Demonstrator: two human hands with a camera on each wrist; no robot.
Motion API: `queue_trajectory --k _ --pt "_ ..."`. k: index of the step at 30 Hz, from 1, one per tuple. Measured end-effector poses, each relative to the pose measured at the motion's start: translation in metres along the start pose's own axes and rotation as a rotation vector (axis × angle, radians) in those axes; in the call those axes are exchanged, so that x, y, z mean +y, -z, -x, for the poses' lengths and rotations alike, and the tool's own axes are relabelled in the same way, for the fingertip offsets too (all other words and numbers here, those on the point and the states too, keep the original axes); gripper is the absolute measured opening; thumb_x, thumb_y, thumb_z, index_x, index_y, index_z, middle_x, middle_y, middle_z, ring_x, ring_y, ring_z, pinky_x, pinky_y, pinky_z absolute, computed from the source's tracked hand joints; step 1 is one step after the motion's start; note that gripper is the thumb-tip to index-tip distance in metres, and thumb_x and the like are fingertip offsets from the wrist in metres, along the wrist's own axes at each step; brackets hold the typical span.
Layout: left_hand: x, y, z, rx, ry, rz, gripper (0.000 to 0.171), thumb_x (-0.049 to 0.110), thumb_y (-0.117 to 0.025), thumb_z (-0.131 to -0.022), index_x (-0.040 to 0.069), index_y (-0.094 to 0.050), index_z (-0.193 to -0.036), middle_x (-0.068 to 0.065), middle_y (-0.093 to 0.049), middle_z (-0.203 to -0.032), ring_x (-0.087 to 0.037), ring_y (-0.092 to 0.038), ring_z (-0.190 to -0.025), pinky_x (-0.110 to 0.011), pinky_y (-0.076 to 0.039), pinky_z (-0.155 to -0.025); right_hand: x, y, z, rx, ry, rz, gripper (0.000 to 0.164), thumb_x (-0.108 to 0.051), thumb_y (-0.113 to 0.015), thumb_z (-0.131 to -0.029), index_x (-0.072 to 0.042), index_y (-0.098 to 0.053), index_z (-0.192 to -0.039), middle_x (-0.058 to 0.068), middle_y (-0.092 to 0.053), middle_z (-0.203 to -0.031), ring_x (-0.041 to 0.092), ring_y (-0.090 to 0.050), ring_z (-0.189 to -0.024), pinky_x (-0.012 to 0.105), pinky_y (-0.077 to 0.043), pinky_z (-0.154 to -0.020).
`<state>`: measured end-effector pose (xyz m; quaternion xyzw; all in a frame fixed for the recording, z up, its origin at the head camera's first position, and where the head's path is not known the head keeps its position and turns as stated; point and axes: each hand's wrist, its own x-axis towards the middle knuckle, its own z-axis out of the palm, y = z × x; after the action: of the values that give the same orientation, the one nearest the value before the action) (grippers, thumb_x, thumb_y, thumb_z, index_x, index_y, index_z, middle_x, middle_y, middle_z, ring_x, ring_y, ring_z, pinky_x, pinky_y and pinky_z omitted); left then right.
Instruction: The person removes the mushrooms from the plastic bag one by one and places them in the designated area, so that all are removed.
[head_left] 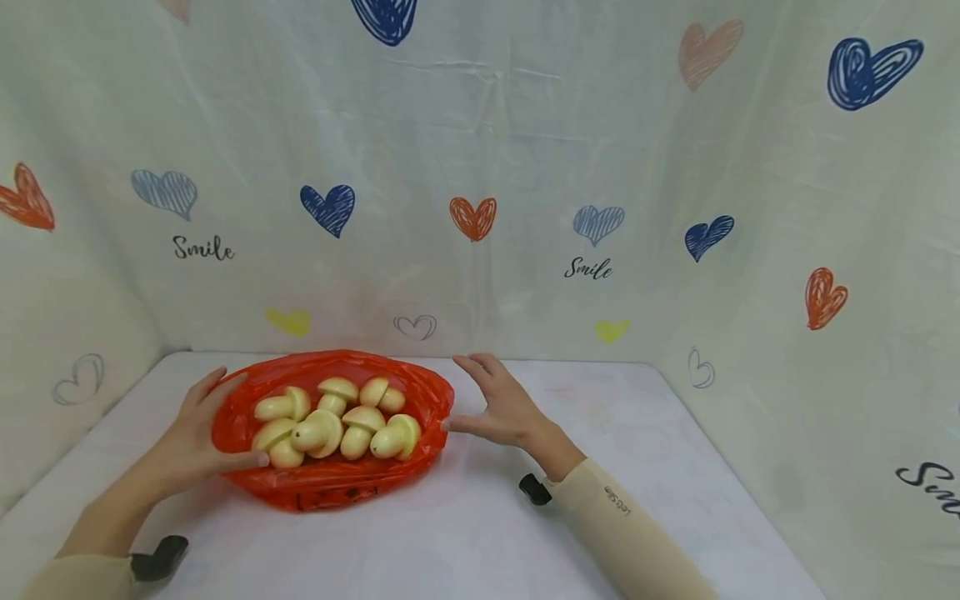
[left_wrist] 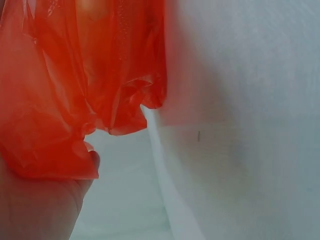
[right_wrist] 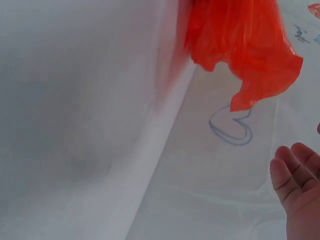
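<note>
A red plastic bag (head_left: 330, 496) sits on the table with its mouth spread wide. Inside lie several pale cream mushrooms (head_left: 362, 421) with rounded caps and thick stems. My left hand (head_left: 191, 437) rests against the bag's left side, thumb and fingers spread along its rim. In the left wrist view, the red plastic (left_wrist: 55, 100) drapes over part of that hand. To the bag's right is my right hand (head_left: 502, 408), fingers extended and thumb tip close to the rim; whether it touches, I cannot tell. The right wrist view shows these fingers (right_wrist: 300, 165) apart from the plastic.
A white-covered table (head_left: 420, 558) bears the bag. Behind and at both sides hangs a pale curtain (head_left: 517, 150) printed with hearts and "Smile". A black wrist strap piece (head_left: 160, 558) shows at the left sleeve, another black piece (head_left: 535, 490) at the right.
</note>
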<state>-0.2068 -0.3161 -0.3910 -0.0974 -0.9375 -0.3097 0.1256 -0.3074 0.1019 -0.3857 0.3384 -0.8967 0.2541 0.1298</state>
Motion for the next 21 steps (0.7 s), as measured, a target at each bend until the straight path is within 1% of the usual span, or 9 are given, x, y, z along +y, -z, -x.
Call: queue_trajectory --k 3,5,7,9,11,14,16,18,21 --pt "-0.001 -0.001 0.002 0.017 0.000 -0.001 0.110 0.036 -0.088 -0.064 -0.005 -0.024 -0.145 -0.032 0.001 -0.151 -0.062 -0.017 -0.125 -0.076 -0.036 -0.079 -0.014 -0.005 -0.005 0.019 0.034 -0.059 0.087 -0.066 -0.069 -0.073 -0.027 -0.039 -0.144 -0.002 -0.043 -0.131 0.017 -0.052 -0.107 0.032 -0.051 -0.085" --pt "-0.002 -0.001 0.002 0.021 0.003 -0.004 0.111 0.036 -0.087 -0.064 -0.004 -0.024 -0.145 -0.031 0.001 -0.151 -0.061 -0.017 -0.126 -0.076 -0.036 -0.079 -0.023 -0.008 -0.008 0.021 0.062 -0.099 0.085 -0.064 -0.070 -0.074 -0.025 -0.040 -0.143 -0.001 -0.044 -0.126 0.017 -0.053 -0.098 0.028 -0.051 -0.079" --pt "-0.002 -0.001 0.002 0.025 -0.001 -0.001 0.112 0.035 -0.088 -0.063 -0.004 -0.023 -0.146 -0.032 -0.002 -0.150 -0.060 -0.018 -0.126 -0.077 -0.034 -0.080 -0.033 -0.011 -0.011 0.010 0.091 -0.147 0.083 -0.062 -0.071 -0.075 -0.023 -0.042 -0.142 0.001 -0.045 -0.124 0.019 -0.054 -0.097 0.028 -0.051 -0.078" --pt "-0.003 0.000 0.002 0.025 -0.007 0.001 0.113 0.034 -0.088 -0.063 -0.004 -0.022 -0.147 -0.032 -0.005 -0.149 -0.059 -0.019 -0.125 -0.077 -0.034 -0.081 -0.041 -0.014 -0.014 -0.008 0.118 -0.181 0.079 -0.059 -0.071 -0.076 -0.021 -0.044 -0.140 0.003 -0.046 -0.123 0.022 -0.054 -0.102 0.028 -0.051 -0.082" --pt "-0.003 0.000 0.002 0.024 -0.010 0.001 0.114 0.034 -0.088 -0.062 -0.004 -0.022 -0.147 -0.033 -0.008 -0.148 -0.059 -0.021 -0.125 -0.078 -0.033 -0.082 -0.050 -0.017 -0.016 -0.029 0.128 -0.205 0.076 -0.058 -0.072 -0.076 -0.021 -0.046 -0.137 0.002 -0.046 -0.122 0.020 -0.053 -0.106 0.028 -0.050 -0.086" --pt "-0.004 0.001 0.002 0.013 -0.007 0.006 0.113 0.033 -0.088 -0.063 -0.004 -0.022 -0.147 -0.034 -0.008 -0.147 -0.059 -0.022 -0.124 -0.078 -0.032 -0.082 -0.060 -0.022 -0.019 -0.049 0.121 -0.203 0.071 -0.058 -0.071 -0.077 -0.022 -0.049 -0.134 0.001 -0.047 -0.123 0.016 -0.051 -0.104 0.025 -0.049 -0.084" --pt "-0.004 0.001 0.002 0.004 0.000 0.005 0.112 0.033 -0.088 -0.064 -0.004 -0.023 -0.147 -0.034 -0.008 -0.147 -0.060 -0.023 -0.123 -0.078 -0.033 -0.082 -0.065 -0.026 -0.020 -0.062 0.094 -0.193 0.071 -0.060 -0.070 -0.076 -0.023 -0.050 -0.133 0.000 -0.047 -0.125 0.013 -0.050 -0.102 0.025 -0.049 -0.083" --pt "-0.005 0.001 0.002 -0.012 0.014 -0.001 0.112 0.033 -0.087 -0.065 -0.004 -0.022 -0.147 -0.035 -0.007 -0.147 -0.060 -0.023 -0.123 -0.077 -0.033 -0.082 -0.068 -0.030 -0.020 -0.082 0.057 -0.178 0.074 -0.063 -0.069 -0.076 -0.022 -0.050 -0.135 -0.001 -0.047 -0.129 0.012 -0.049 -0.105 0.027 -0.049 -0.086" --pt "-0.006 0.000 0.003 -0.032 0.034 -0.011 0.112 0.034 -0.087 -0.065 -0.004 -0.020 -0.147 -0.035 -0.006 -0.147 -0.061 -0.023 -0.122 -0.076 -0.035 -0.082 -0.071 -0.036 -0.020 -0.115 -0.001 -0.153 0.082 -0.066 -0.068 -0.074 -0.020 -0.048 -0.138 -0.003 -0.045 -0.133 0.013 -0.048 -0.114 0.032 -0.047 -0.095"
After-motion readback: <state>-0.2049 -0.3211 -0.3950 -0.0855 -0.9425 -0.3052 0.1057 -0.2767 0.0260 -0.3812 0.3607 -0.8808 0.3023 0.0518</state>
